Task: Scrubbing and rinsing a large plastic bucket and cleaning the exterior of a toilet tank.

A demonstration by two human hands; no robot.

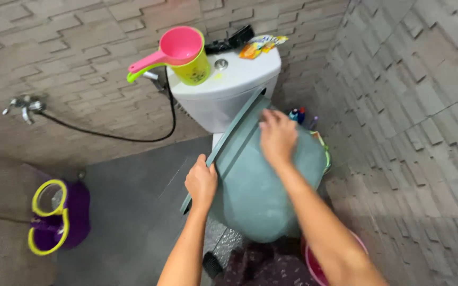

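Note:
A grey-green toilet lid (255, 185) is half raised in front of the white cistern (223, 92). My left hand (201, 181) grips the thin seat ring (234, 130) at its left edge. My right hand (278, 136) presses flat on the upper part of the lid, fingers closed over something I cannot make out.
A pink scoop (173, 48) sits in a yellow-green cup (197, 69) on the cistern, beside sachets (261, 45). A black hose (133, 135) runs from a wall tap (23, 107). A purple and yellow mop bucket (59, 217) stands on the floor at left. Bottles (297, 114) and a pink pail (314, 265) are at right.

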